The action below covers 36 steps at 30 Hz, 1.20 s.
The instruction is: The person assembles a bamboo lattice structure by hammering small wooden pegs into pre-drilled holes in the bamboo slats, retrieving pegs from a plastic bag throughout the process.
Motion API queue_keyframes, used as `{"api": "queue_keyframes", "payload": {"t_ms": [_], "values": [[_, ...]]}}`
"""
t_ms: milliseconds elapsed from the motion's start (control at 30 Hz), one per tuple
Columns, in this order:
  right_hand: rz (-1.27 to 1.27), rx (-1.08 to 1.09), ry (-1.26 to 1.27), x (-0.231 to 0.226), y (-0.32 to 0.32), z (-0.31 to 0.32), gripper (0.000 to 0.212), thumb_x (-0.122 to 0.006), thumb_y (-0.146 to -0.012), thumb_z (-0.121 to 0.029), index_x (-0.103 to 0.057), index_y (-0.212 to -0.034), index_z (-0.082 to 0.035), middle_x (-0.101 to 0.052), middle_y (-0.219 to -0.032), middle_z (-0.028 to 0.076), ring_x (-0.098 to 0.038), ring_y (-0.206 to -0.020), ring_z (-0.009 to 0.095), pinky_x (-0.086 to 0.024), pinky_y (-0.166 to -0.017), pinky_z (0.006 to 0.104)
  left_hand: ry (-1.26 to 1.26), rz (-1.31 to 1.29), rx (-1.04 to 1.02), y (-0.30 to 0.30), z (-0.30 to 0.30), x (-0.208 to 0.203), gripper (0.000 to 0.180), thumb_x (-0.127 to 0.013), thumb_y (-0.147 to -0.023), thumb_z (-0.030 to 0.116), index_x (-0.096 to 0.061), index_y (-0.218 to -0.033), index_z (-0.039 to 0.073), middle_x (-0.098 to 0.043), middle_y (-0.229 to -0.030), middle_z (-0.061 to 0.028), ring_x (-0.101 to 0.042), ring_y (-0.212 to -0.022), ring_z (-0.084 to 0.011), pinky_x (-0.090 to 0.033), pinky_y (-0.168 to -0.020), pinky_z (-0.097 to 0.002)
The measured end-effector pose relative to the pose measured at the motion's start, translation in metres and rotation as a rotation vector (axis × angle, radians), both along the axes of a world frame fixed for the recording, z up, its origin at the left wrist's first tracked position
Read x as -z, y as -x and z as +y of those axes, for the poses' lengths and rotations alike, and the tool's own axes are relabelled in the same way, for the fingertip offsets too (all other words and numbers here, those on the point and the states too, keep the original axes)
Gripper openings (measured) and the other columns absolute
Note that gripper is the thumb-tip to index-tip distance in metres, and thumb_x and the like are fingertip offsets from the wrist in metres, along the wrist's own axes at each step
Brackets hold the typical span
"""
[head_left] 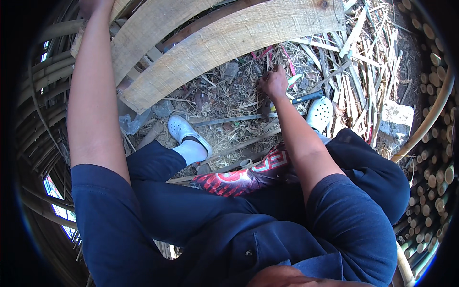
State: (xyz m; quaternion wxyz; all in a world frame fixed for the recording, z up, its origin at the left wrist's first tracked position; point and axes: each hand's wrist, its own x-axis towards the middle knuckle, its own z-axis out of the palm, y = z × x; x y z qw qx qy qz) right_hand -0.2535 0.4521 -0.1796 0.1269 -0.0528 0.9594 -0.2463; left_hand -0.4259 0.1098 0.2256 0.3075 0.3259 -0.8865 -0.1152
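My left arm stretches up the left side, and my left hand (95, 6) is cut off by the top edge beside the wooden planks, its fingers out of sight. Low over the littered ground, my right hand (274, 84) has its fingers curled downward; whatever they grip, if anything, is hidden. Close to it lies a small pale green and white piece (294, 80). Under my right forearm passes a tool with a dark handle (307, 97), next to my shoe. A long, thin flat strip (229, 118) lies on the ground between my feet.
Wide sawn planks (229, 50) span the top. Split bamboo strips (356, 76) pile up at the right, near a pale block (396, 119). Stacked bamboo poles (432, 182) show their cut ends along the right rim. A red printed sack (234, 182) lies by my legs.
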Motion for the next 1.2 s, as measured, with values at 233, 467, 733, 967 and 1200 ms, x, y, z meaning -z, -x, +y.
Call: {"api": "queue_keyframes", "payload": {"t_ms": [233,467,733,967,1200], "values": [[0.052,0.044,0.091,0.004,-0.013,0.008,0.015,-0.081,-0.076,-0.026,-0.081,-0.086,-0.015,-0.058,-0.128,0.013,-0.056,-0.122,0.033,-0.051,-0.099,0.0425,0.093,0.003,-0.02,0.003,-0.01,0.003,0.048,-0.062,-0.098,0.043,-0.074,-0.125,0.005,-0.074,-0.124,-0.0179,-0.07,-0.116,-0.0327,-0.052,-0.101,-0.0433],[0.157,-0.016,0.092,0.018,-0.014,0.007,0.02,-0.084,-0.072,-0.024,-0.08,-0.09,-0.016,-0.056,-0.135,0.016,-0.054,-0.124,0.036,-0.047,-0.098,0.0458,0.047,0.023,0.011,0.004,-0.009,0.002,0.049,-0.063,-0.097,0.044,-0.074,-0.126,0.005,-0.074,-0.125,-0.0186,-0.07,-0.118,-0.0331,-0.051,-0.102,-0.0433],[0.158,-0.267,-0.094,0.001,-0.02,-0.029,0.075,-0.075,-0.07,-0.02,-0.061,-0.144,-0.022,-0.041,-0.153,0.023,-0.043,-0.135,0.041,-0.039,-0.105,0.0502,0.066,-0.003,-0.044,0.004,-0.009,0.003,0.051,-0.061,-0.097,0.045,-0.073,-0.127,0.006,-0.073,-0.126,-0.0186,-0.069,-0.119,-0.034,-0.05,-0.103,-0.0459],[0.04,-0.445,0.038,-0.01,-0.042,-0.016,0.032,-0.07,-0.072,-0.036,-0.085,-0.1,-0.027,-0.035,-0.164,0.014,-0.032,-0.144,0.049,-0.033,-0.114,0.058,0.044,-0.049,-0.044,0.0,0.0,-0.002,0.052,-0.062,-0.096,0.047,-0.074,-0.125,0.005,-0.073,-0.125,-0.0192,-0.069,-0.118,-0.0343,-0.05,-0.101,-0.0454],[0.167,-0.37,0.166,0.001,-0.032,-0.006,0.028,-0.072,-0.082,-0.04,-0.084,-0.077,-0.014,-0.053,-0.15,0.012,-0.04,-0.14,0.043,-0.036,-0.111,0.0527,0.156,0.025,-0.017,0.005,-0.024,0.007,0.052,-0.064,-0.095,0.047,-0.075,-0.122,0.003,-0.074,-0.123,-0.0207,-0.07,-0.117,-0.036,-0.052,-0.1,-0.0449]]}}
